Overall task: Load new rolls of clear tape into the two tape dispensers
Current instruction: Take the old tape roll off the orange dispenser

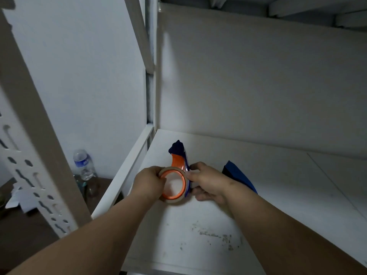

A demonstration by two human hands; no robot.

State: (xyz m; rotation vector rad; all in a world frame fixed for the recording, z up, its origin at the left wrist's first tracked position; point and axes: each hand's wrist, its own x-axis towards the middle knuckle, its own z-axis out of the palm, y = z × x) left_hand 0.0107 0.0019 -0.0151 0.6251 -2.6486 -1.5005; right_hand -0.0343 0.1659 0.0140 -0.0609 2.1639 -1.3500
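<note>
A roll of clear tape (173,199) with an orange core is held over the white shelf (248,195). My left hand (148,182) grips the roll's left rim. Just behind the roll is a blue and orange tape dispenser (179,158), its dark blue end pointing away from me. My right hand (208,182) holds the dispenser's right side, thumb on top and fingers curled beneath. The roll sits against the dispenser's side. A second blue dispenser (238,175) lies on the shelf behind my right wrist, partly hidden.
The shelf has a white back wall and a white rail (127,173) along its left edge. A perforated white upright (35,165) stands at the left. Beyond it, lower down, a plastic water bottle (83,164) stands on a dark surface. Scuff marks (216,236) mark the shelf's front.
</note>
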